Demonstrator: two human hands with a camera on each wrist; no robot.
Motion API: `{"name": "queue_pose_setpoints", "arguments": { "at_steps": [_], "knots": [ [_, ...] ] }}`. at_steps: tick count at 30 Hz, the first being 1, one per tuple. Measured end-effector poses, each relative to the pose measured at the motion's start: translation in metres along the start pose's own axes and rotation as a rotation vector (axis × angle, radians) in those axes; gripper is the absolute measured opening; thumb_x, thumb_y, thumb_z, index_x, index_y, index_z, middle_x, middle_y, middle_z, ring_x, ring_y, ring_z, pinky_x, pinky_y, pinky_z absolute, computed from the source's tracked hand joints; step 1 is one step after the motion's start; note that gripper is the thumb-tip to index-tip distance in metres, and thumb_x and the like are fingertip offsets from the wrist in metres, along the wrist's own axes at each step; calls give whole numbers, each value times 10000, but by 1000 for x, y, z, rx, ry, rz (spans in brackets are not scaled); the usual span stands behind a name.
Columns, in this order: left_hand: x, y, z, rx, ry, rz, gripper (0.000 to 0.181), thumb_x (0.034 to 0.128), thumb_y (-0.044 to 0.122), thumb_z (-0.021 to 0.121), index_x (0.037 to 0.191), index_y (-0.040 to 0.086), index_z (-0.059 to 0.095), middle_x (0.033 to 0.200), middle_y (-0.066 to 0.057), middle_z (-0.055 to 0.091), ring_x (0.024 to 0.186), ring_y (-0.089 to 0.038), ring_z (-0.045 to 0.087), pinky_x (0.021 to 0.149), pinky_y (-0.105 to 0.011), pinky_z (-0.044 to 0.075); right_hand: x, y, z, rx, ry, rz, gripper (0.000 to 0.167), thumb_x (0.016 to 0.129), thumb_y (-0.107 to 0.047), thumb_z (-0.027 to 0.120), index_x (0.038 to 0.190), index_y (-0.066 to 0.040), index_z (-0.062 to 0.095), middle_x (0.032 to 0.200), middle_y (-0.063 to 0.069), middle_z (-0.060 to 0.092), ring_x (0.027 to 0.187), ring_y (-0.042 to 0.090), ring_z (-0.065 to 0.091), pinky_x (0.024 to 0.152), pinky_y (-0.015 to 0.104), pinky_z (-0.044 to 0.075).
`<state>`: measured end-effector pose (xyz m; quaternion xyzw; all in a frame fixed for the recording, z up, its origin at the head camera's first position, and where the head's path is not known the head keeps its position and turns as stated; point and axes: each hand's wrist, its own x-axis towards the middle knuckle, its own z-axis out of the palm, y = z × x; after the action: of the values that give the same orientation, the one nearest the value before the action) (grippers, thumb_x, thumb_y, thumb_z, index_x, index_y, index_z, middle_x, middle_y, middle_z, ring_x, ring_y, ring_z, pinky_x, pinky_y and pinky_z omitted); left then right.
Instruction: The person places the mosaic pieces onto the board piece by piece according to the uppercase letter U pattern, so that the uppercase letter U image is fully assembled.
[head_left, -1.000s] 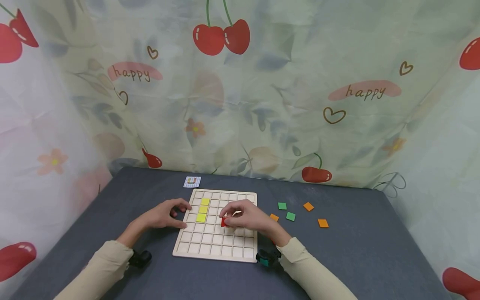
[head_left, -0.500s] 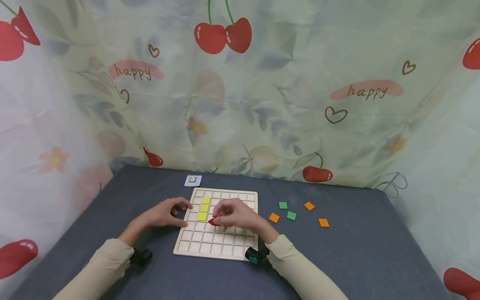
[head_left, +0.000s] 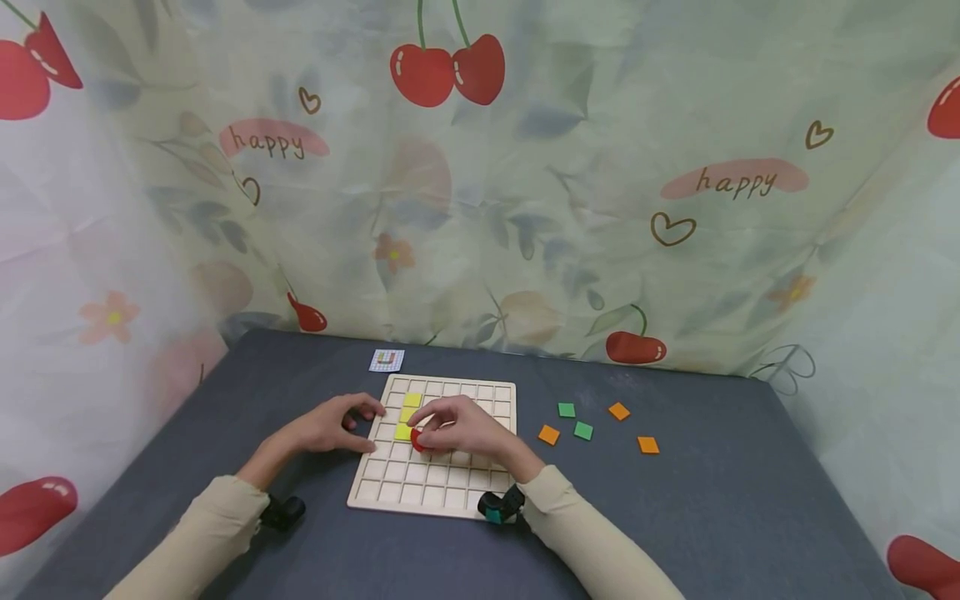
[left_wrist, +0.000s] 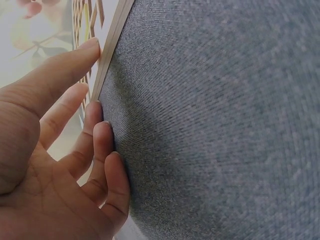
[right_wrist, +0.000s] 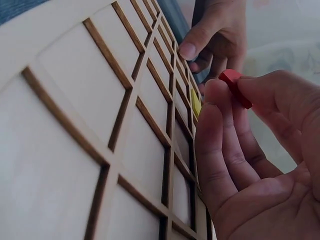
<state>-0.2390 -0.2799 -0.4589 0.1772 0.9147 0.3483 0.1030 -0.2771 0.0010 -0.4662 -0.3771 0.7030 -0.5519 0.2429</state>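
Observation:
My right hand [head_left: 465, 429] pinches a small, thin red tile [right_wrist: 234, 87] between thumb and fingertips; one edge of it looks curved. The tile is over the left-middle part of a pale wooden grid board [head_left: 427, 475], just right of the lowest yellow tile [head_left: 402, 432]. Several yellow tiles stand in a column on the board, partly covered by the right fingers. My left hand [head_left: 330, 425] rests at the board's left edge, thumb and fingertips touching the rim, fingers relaxed. In the left wrist view its thumb [left_wrist: 75, 62] lies against the wooden edge.
Right of the board lie green tiles [head_left: 566, 410] and several orange tiles [head_left: 648, 445], loose on the dark cloth. A small printed card [head_left: 386, 360] with a coloured grid pattern lies behind the board. A patterned curtain [head_left: 525, 250] closes off the back and sides.
My right hand has moved left across the board with the red tile, up to the yellow column. An orange tile it had partly covered now shows fully. The left hand stays put.

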Motion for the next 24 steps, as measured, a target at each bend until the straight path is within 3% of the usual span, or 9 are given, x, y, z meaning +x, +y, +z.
{"name": "queue_pose_setpoints", "arguments": {
  "at_steps": [5,10,17,24],
  "knots": [
    [0,1,0,3,0,-7,488,839,196,866,1243,47,638,1106,-74,578,1004,-264,520,855,-425,447,4,-2,3,26,-18,16,259,970,-12,678,1221,50,685,934,115,716,829,320,713,732,408,574],
    [0,1,0,0,-1,-11,493,838,197,867,1248,46,637,1107,-73,578,996,-258,524,853,-423,445,11,-2,3,-64,-29,-21,202,971,-32,684,1158,40,711,883,146,729,752,343,688,673,363,557],
    [-2,1,-2,-7,-7,3,494,848,195,858,1257,34,632,1116,-80,579,997,-260,526,853,-423,447,24,2,5,-168,-59,-64,141,951,-14,700,1077,33,742,865,-5,732,698,252,657,615,282,513],
    [-1,2,-2,-14,-10,1,493,849,193,857,1259,38,632,1128,-81,584,1021,-267,527,870,-436,451,29,-3,8,-233,-60,-33,110,927,-13,738,1034,12,746,857,19,728,711,212,673,596,258,503]
  ]
}}
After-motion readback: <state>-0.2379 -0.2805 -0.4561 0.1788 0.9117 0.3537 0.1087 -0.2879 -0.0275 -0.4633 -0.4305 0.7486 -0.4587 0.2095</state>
